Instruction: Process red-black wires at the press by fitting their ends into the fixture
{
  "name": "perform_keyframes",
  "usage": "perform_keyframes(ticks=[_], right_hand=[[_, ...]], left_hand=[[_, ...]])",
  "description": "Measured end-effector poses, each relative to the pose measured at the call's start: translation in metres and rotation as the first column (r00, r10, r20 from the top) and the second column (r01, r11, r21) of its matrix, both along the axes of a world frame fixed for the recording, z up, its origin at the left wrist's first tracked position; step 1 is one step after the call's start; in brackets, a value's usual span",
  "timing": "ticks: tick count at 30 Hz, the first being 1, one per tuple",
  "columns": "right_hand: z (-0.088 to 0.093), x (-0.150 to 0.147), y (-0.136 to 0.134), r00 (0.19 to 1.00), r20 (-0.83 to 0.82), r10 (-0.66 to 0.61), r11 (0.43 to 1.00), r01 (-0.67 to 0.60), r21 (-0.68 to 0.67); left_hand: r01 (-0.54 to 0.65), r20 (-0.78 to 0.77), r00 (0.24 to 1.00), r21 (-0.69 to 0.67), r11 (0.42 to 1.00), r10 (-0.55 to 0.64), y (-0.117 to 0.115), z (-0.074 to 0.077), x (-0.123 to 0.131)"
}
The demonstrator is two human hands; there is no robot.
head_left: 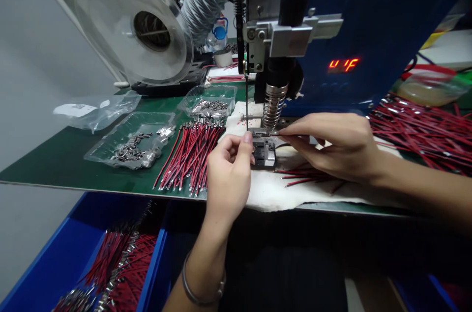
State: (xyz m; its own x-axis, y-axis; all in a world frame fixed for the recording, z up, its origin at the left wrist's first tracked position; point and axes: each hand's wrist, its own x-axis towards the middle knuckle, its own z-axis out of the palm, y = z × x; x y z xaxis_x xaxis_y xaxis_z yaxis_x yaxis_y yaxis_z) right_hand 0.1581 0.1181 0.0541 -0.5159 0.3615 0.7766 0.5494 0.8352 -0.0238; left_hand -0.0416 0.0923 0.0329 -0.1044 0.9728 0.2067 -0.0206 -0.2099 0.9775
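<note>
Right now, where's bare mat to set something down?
Free: green mat left of the clear plastic tray of metal terminals. Crowded: the small metal fixture where left hand and right hand meet; red wire bundle beside it.

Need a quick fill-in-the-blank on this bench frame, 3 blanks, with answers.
1. Both hands, left hand and right hand, meet at the small metal fixture under the ____ coil.
2. The wire bundle left of the fixture is red and ____.
3. The bin below the bench edge is ____.

Answers: spring; black; blue
</note>
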Motion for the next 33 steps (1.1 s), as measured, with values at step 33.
perform_keyframes(ticks=[33], right_hand=[[0.007, -0.006, -0.026, 0.975, -0.125, 0.186, 0.978, -0.195, -0.067]], left_hand=[[0.136, -0.276, 0.955, 0.081, 0.987, -0.109, -0.055, -0.005, 0.034]])
